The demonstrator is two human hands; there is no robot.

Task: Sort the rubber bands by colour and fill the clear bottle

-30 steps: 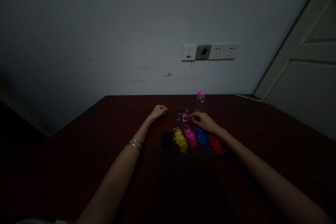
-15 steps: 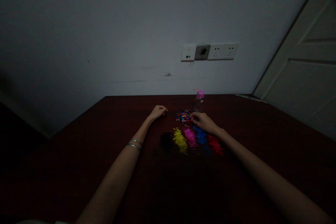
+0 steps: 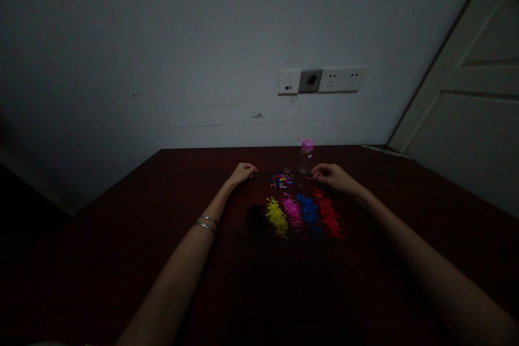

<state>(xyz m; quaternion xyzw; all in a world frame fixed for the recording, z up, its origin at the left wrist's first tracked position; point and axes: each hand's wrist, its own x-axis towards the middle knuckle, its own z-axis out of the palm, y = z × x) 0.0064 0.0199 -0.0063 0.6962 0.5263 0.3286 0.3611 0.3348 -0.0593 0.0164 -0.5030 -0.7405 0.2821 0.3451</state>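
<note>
Pinched in the fingers of my right hand [image 3: 330, 175] is a small red rubber band [image 3: 308, 177], held over the table beside the clear bottle. A mixed heap of small coloured bands [image 3: 282, 178] lies to the left of it. Nearer to me, sorted piles form a row: black [image 3: 256, 219], yellow [image 3: 277, 217], pink [image 3: 293, 212], blue [image 3: 308, 208] and red [image 3: 329, 217]. My left hand [image 3: 243, 172] rests on the table left of the mixed heap, its fingers curled in, with nothing visible in them.
A clear bottle [image 3: 305, 162] with a pink cap and loop stands behind the mixed heap. The dark reddish table [image 3: 182, 173] meets a pale wall with sockets [image 3: 343, 80]. A white door [image 3: 466, 102] is at the right. The light is dim.
My right hand has moved right, away from the mixed heap, with a red rubber band in its fingers. More of the red pile now shows. My left hand stays put.
</note>
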